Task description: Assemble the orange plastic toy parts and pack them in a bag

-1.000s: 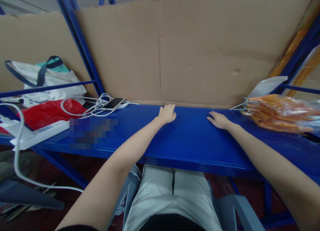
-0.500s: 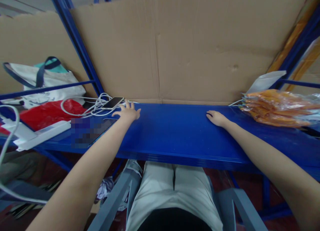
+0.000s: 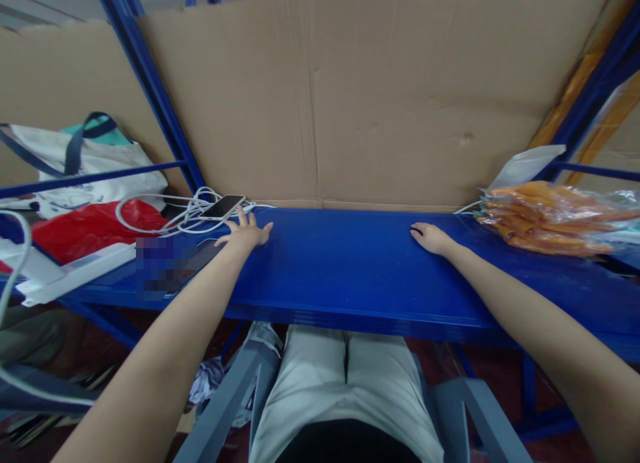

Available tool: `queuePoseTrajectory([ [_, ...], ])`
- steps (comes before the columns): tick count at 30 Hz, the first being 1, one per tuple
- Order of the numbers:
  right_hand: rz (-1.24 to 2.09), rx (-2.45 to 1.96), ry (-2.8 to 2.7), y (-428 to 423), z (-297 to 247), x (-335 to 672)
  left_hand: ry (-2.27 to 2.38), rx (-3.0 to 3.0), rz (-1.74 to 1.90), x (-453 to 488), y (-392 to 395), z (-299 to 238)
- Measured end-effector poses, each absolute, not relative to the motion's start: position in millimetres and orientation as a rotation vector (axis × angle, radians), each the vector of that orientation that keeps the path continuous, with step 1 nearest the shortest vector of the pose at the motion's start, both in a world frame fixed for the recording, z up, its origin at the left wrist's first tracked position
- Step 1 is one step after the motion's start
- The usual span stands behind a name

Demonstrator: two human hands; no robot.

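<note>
With fingers spread, my left hand (image 3: 245,234) is at the left part of the blue table (image 3: 330,269), holding nothing. Its fingertips are close to a phone (image 3: 223,207) with a dark screen lying among white cables (image 3: 197,206). A larger dark flat device (image 3: 197,261), partly blurred out, lies beside my left wrist. On the other side, my right hand (image 3: 431,238) rests low on the tabletop, its fingers loosely extended and slightly bent. Nothing shows in it.
Orange items in clear plastic (image 3: 555,216) lie at the right end, with a white packet (image 3: 525,164) behind. At left are a red plastic bag (image 3: 95,229), a white tote bag (image 3: 100,163) and a white power strip (image 3: 80,273). A cardboard panel (image 3: 380,103) stands along the back.
My left hand has moved slightly left and toward me, its fingers still spread. My right hand stays in nearly the same place. The view has shifted a little.
</note>
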State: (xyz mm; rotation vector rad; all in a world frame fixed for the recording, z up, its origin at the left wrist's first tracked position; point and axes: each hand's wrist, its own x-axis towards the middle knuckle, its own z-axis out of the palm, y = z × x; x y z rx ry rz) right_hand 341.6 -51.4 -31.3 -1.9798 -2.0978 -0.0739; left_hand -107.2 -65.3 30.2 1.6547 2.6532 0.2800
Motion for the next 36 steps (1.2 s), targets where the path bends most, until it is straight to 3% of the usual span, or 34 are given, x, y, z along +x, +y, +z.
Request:
queuePoseTrajectory([
  [5, -0.076, -1.959, -2.087, -47.8, -34.2, 345.5, 2.462, 2.044, 0.359, -65.0, -56.1, 47.7],
  [13, -0.046, -1.943, -2.144, -55.4, -25.8, 342.8, 2.004, 2.34, 0.981, 3.1, -29.1, 40.0],
  [16, -0.046, -1.885, -2.189, -60.5, -18.1, 344.7, 1.626, 2.558, 0.916, -2.3, -18.5, 19.9],
  [19, -0.064, -1.867, -2.131, -65.4, -5.9, 350.6, 1.588, 2.446, 0.872, -11.2, -13.0, 9.9],
  [29, -0.471, -1.593, -1.191, -120.1, 61.8, 377.2, 1.473, 2.306, 0.978, 1.8, -20.0, 10.5],
  [36, -0.83, -1.204, -0.453, -103.6, 63.6, 457.6, 1.499, 2.342, 0.962, 3.8, -19.8, 11.2],
])
